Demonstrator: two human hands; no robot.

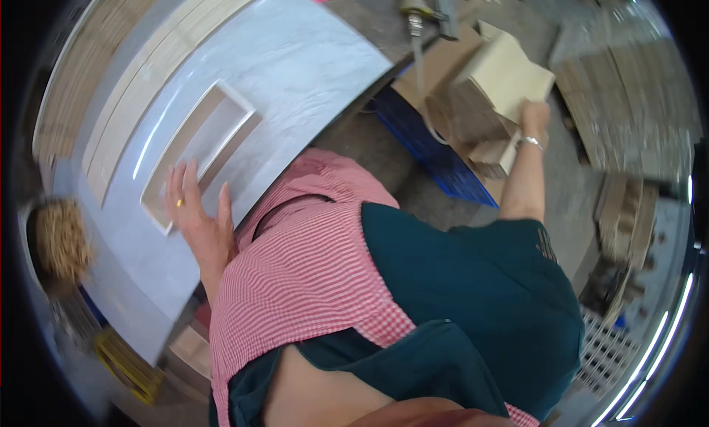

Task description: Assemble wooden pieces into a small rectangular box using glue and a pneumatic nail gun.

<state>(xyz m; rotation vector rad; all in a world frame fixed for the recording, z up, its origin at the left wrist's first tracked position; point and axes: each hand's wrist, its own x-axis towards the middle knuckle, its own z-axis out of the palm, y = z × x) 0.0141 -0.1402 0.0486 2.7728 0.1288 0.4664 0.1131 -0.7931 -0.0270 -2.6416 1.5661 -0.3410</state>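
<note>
A narrow rectangular frame of pale wood [181, 137] lies on the light marbled worktop to my left. My left hand [198, 216], a ring on one finger, is spread with its fingertips at the frame's near end. On my right, my right hand [535, 120] is closed on the edge of a pale wooden panel [509, 72]. Its fingertips are partly hidden by the wood. The panel is above other wooden pieces [493, 157] in an open cardboard box [432, 80].
Long wooden strips [151, 69] line the worktop's far left side. A container of thin wooden pegs [65, 238] stands at the left. A hose [419, 65] hangs near the box. Blue plastic [421, 154] borders the box. Stacked boards [635, 94] stand at the far right.
</note>
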